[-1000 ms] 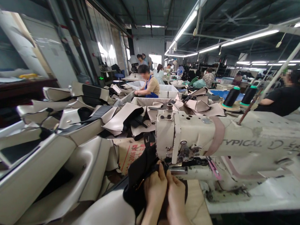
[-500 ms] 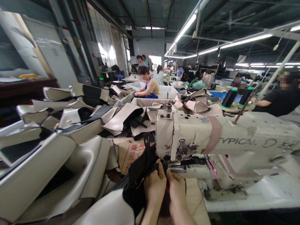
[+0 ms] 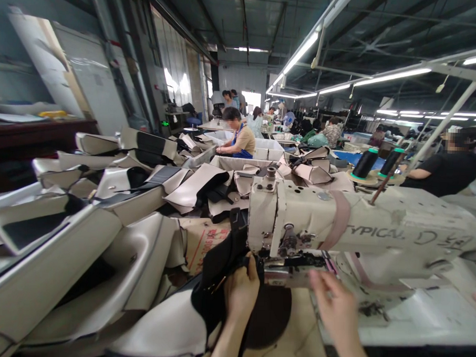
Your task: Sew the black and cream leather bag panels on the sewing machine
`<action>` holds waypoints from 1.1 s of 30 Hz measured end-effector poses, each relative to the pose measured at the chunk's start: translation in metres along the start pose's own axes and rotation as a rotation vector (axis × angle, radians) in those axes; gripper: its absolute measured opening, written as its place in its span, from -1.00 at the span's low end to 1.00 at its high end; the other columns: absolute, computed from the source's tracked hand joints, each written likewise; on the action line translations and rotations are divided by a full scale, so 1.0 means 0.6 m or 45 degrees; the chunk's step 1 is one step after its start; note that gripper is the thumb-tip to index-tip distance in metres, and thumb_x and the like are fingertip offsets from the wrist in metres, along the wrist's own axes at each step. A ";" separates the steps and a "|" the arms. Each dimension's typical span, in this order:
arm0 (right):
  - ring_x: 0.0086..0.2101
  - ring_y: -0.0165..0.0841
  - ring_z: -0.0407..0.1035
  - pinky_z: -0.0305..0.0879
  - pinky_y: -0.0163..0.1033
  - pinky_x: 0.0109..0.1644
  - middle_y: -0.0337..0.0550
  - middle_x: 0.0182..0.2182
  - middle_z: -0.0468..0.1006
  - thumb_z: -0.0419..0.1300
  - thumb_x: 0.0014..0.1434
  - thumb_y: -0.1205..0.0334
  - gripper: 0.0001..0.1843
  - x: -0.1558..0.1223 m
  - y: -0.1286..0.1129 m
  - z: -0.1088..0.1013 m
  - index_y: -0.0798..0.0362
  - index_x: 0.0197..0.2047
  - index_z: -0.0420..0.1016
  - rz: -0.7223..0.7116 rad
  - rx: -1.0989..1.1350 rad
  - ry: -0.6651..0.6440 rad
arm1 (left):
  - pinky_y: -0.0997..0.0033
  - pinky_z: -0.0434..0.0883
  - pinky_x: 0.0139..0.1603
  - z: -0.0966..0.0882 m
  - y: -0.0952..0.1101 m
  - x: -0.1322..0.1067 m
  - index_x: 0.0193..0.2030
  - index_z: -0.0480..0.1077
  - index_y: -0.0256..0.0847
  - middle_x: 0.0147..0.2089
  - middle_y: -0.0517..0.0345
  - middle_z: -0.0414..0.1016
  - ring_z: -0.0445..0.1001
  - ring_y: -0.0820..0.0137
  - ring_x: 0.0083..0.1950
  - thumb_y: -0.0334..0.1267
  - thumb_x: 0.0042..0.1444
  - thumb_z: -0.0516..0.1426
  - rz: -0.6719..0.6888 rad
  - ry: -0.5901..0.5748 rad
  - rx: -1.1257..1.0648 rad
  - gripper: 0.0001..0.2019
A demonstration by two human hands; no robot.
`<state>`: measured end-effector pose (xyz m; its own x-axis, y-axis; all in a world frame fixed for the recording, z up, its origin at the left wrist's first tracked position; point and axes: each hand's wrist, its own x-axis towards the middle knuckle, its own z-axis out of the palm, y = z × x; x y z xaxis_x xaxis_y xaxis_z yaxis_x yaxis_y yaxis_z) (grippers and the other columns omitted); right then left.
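Observation:
My left hand (image 3: 243,292) is closed on a black section of a beige-and-black bag piece (image 3: 164,322), right under the head of the sewing machine (image 3: 299,215). Its fingertips press the black material close to the needle area, where the stitching point is hidden. Off to the right, my right hand (image 3: 337,309) holds nothing that I can see. Its fingers are stretched out, a little apart, beside the machine's cylinder arm (image 3: 284,278). Just above those fingers a slim pink tool (image 3: 330,262) lies by the machine; its kind is unclear.
Beige-and-black pieces (image 3: 136,248) are heaped along the left. Two black thread cones (image 3: 365,164) stand behind the machine. A dark brown rounded piece (image 3: 269,314) lies below the cylinder arm. One co-worker (image 3: 240,136) sits ahead, another (image 3: 446,161) at right.
My right hand has let go of the black material and moved right along the cylinder arm, uncovering the dark brown piece. My left hand keeps its grip near the needle.

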<state>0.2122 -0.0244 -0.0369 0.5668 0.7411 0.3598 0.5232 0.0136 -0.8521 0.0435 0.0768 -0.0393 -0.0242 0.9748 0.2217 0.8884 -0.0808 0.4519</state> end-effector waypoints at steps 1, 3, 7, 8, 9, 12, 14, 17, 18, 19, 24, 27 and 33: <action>-0.32 -0.31 0.37 0.22 -0.27 -0.15 -0.07 -0.33 0.50 0.11 0.12 0.01 -0.68 0.010 0.019 -0.049 0.11 -0.32 0.50 -0.213 -0.189 0.190 | 0.44 0.30 -0.37 0.002 -0.002 0.000 -0.29 0.50 -0.31 -0.46 -0.10 0.55 0.53 0.27 -0.35 -0.16 0.22 -0.13 0.012 0.006 0.001 -0.59; -0.16 -0.20 0.33 0.17 -0.17 -0.02 0.03 -0.21 0.47 0.11 0.12 0.05 -0.65 0.029 0.061 -0.143 0.16 -0.18 0.47 -0.472 -0.532 0.506 | 0.42 0.30 -0.36 0.004 -0.004 0.001 -0.31 0.51 -0.31 -0.47 -0.10 0.55 0.53 0.25 -0.34 -0.15 0.22 -0.13 0.029 0.019 0.007 -0.57; -0.15 -0.20 0.33 0.14 -0.11 0.06 -0.01 -0.18 0.47 0.01 0.18 0.00 -0.59 0.044 0.138 -0.264 0.14 -0.12 0.43 -0.724 -0.929 0.350 | 0.43 0.31 -0.34 0.003 -0.006 0.000 -0.33 0.51 -0.31 -0.47 -0.10 0.55 0.53 0.25 -0.31 -0.15 0.21 -0.13 0.055 0.042 0.028 -0.57; -0.14 -0.22 0.34 0.13 -0.12 0.08 -0.04 -0.17 0.47 -0.02 0.20 0.00 -0.59 0.041 0.150 -0.276 0.12 -0.11 0.43 -0.780 -0.970 0.265 | 0.44 0.31 -0.34 0.002 -0.005 0.000 -0.34 0.51 -0.31 -0.47 -0.10 0.55 0.53 0.26 -0.31 -0.15 0.21 -0.12 0.062 0.045 0.035 -0.57; -0.12 -0.23 0.34 0.12 -0.13 0.10 -0.05 -0.15 0.46 -0.05 0.21 0.01 -0.59 0.038 0.158 -0.281 0.11 -0.10 0.43 -0.822 -0.997 0.215 | 0.44 0.31 -0.34 0.001 -0.005 0.000 -0.35 0.52 -0.31 -0.47 -0.10 0.55 0.53 0.27 -0.32 -0.15 0.21 -0.12 0.066 0.048 0.043 -0.57; -0.05 -0.22 0.32 0.08 -0.12 0.16 -0.08 -0.08 0.44 -0.05 0.22 0.06 -0.60 0.026 0.163 -0.274 0.11 -0.01 0.38 -0.847 -1.037 0.217 | 0.45 0.29 -0.40 -0.002 -0.003 0.000 -0.44 0.51 -0.30 -0.51 -0.09 0.54 0.53 0.29 -0.40 -0.15 0.21 -0.12 0.063 0.043 0.071 -0.55; -0.04 -0.21 0.31 0.08 -0.09 0.17 -0.07 -0.06 0.42 -0.03 0.21 0.09 -0.58 0.023 0.157 -0.264 0.13 0.05 0.33 -0.830 -1.002 0.278 | 0.45 0.27 -0.45 -0.003 -0.001 0.001 -0.49 0.50 -0.30 -0.55 -0.08 0.53 0.52 0.30 -0.45 -0.14 0.21 -0.12 0.054 0.033 0.082 -0.53; -0.04 -0.18 0.31 0.11 -0.03 0.17 -0.05 -0.04 0.40 0.02 0.19 0.14 -0.57 0.025 0.158 -0.252 0.14 0.09 0.30 -0.796 -0.910 0.311 | 0.47 0.24 -0.48 -0.005 0.000 0.003 -0.54 0.49 -0.29 -0.57 -0.06 0.52 0.51 0.32 -0.49 -0.14 0.21 -0.11 0.046 0.013 0.093 -0.52; -0.04 -0.16 0.31 0.11 -0.01 0.16 -0.04 -0.04 0.40 0.03 0.18 0.16 -0.58 0.025 0.162 -0.249 0.14 0.08 0.30 -0.783 -0.875 0.321 | 0.47 0.24 -0.49 -0.005 0.000 0.003 -0.54 0.49 -0.29 -0.58 -0.06 0.51 0.51 0.32 -0.49 -0.13 0.21 -0.11 0.046 0.006 0.095 -0.53; -0.05 -0.16 0.31 0.13 0.01 0.16 -0.03 -0.04 0.40 0.04 0.18 0.18 -0.58 0.023 0.169 -0.246 0.14 0.08 0.31 -0.768 -0.841 0.334 | 0.47 0.23 -0.49 -0.005 0.000 0.003 -0.52 0.49 -0.29 -0.58 -0.05 0.52 0.51 0.32 -0.48 -0.14 0.21 -0.10 0.047 -0.002 0.097 -0.53; -0.06 -0.15 0.33 0.18 0.04 0.12 -0.04 -0.06 0.43 0.06 0.17 0.30 -0.58 -0.016 0.217 -0.222 0.09 0.11 0.30 -0.753 -0.714 0.373 | 0.47 0.25 -0.46 -0.005 0.000 0.002 -0.44 0.51 -0.30 -0.55 -0.04 0.53 0.52 0.30 -0.44 -0.15 0.20 -0.11 0.056 -0.017 0.109 -0.56; -0.03 -0.13 0.32 0.12 0.09 0.15 -0.02 -0.01 0.39 0.05 0.19 0.26 -0.57 -0.040 0.238 -0.211 0.10 0.14 0.28 -0.712 -0.742 0.342 | 0.47 0.27 -0.43 -0.005 -0.002 0.000 -0.45 0.51 -0.31 -0.53 -0.07 0.53 0.52 0.30 -0.42 -0.13 0.20 -0.12 0.068 -0.014 0.119 -0.54; -0.03 -0.17 0.31 0.10 0.07 0.16 -0.05 0.00 0.39 0.03 0.20 0.22 -0.56 -0.034 0.225 -0.227 0.07 0.16 0.25 -0.730 -0.790 0.320 | 0.47 0.27 -0.41 -0.006 -0.003 -0.005 -0.44 0.51 -0.31 -0.54 -0.06 0.52 0.52 0.31 -0.41 -0.11 0.20 -0.14 0.099 -0.003 0.116 -0.52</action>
<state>0.3579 -0.1288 -0.1074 0.1958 0.5616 0.8039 0.9800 -0.0832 -0.1806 0.0403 0.0734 -0.0376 0.0477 0.9669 0.2508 0.9255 -0.1372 0.3531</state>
